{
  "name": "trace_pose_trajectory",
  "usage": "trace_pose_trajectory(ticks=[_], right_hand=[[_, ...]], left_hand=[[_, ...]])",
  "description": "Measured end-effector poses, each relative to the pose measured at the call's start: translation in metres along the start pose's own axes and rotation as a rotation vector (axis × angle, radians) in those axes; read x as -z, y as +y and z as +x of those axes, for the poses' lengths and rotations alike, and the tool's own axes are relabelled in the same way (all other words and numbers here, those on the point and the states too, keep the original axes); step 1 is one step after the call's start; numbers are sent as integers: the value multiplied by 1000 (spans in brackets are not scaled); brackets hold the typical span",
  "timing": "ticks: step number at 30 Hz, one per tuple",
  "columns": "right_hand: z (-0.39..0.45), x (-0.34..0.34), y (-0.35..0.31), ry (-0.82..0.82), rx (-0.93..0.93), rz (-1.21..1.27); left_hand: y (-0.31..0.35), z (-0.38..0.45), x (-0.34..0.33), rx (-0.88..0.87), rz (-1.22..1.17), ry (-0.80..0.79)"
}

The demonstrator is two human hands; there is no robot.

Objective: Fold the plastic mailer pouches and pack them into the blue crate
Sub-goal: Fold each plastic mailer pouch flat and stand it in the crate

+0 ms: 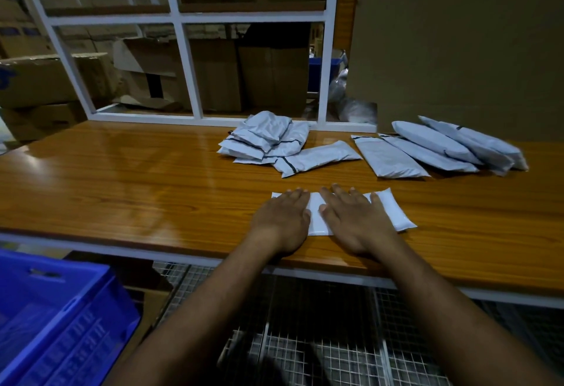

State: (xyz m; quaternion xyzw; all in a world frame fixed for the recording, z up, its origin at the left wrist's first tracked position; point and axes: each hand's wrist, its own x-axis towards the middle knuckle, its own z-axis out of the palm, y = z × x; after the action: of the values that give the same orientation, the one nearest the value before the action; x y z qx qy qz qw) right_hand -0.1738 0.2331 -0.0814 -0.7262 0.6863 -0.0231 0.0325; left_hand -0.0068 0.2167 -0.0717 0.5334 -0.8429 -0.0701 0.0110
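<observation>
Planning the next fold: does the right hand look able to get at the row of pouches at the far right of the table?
Probably yes: the right hand lies flat on the near pouch, and only bare table separates it from that row.

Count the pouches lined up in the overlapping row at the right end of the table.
4, though others may be hidden beneath. From left: the flat pouch, the second partly over it, the third, and the rightmost nearest the cardboard sheet.
</observation>
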Motion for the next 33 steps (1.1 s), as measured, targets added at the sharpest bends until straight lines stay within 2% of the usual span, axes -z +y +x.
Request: trace_pose_trajectory(ticks=[10,16,18,20,22,24,25,29,33], right_hand=[[-8,8,28,-23,-32,162],[-15,18,51,-87,-221,-29],[-13,23,40,-67,-196,-45],[-12,27,18,-9,-75,110],[-10,30,-6,21,8,395],[-9,27,-22,40,-7,613],[-8,22,-26,53,-22,621],[-4,-1,-25,30,-31,178],[-3,1,-13,-53,-4,73]], left_hand=[[-1,-1,0,10,-40,-4],[1,1,0,16,-19,-4],[2,1,-1,19,-17,-6],[3,1,-1,24,-14,3],[3,2,-2,22,-14,13],[2,2,-3,18,-24,14],[2,2,-4,21,-28,12],[0,4,-4,38,-13,2],[0,4,-3,35,1,-9]])
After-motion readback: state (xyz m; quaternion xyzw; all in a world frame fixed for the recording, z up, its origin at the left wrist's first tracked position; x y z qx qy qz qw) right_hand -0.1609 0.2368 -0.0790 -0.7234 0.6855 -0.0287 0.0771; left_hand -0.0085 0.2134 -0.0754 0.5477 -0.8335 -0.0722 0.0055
